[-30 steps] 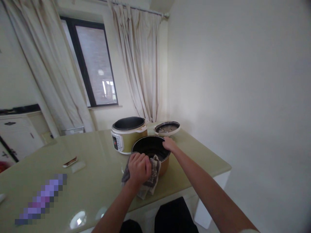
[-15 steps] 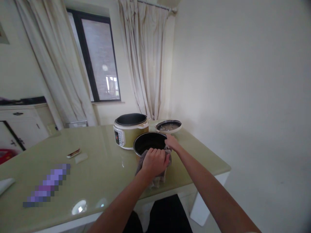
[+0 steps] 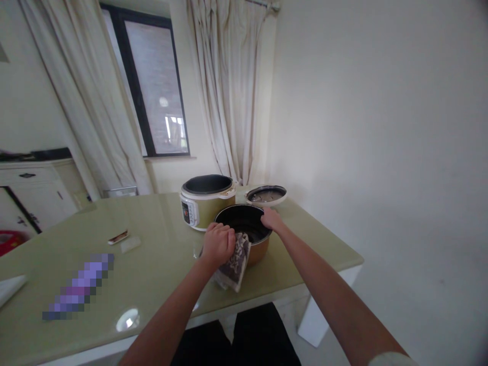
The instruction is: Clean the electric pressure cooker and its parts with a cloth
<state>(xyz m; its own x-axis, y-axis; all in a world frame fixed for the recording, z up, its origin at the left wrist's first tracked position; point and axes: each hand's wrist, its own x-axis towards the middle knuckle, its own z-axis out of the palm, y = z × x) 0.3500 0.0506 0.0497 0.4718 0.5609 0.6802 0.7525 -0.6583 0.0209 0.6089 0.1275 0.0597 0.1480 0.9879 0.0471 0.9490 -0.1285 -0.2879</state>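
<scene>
On the pale green tabletop stands a round cooking pot (image 3: pixel 259 251), dark inside and copper-brown outside. My right hand (image 3: pixel 272 219) is closed on its right rim. My left hand (image 3: pixel 218 244) is closed around a patterned grey-brown cloth (image 3: pixel 237 264) at the left side of the rim; the cloth hangs down over the pot's front. Just behind the pot is an electric pressure cooker (image 3: pixel 208 202) with an open top and a control panel on its left. Its round lid (image 3: pixel 266 195) lies upside down to the right of the cooker.
The glossy table (image 3: pixel 160 274) ends at a right corner near the wall. Toward the left lie a small narrow object (image 3: pixel 118 237), a whitish flat piece (image 3: pixel 130 244), a blurred-out purple item (image 3: pixel 80 287) and a white object (image 3: pixel 11 290) at the edge.
My left hand has moved left along the pot's rim with the cloth, baring more of the pot's front. My right hand keeps hold of the right rim.
</scene>
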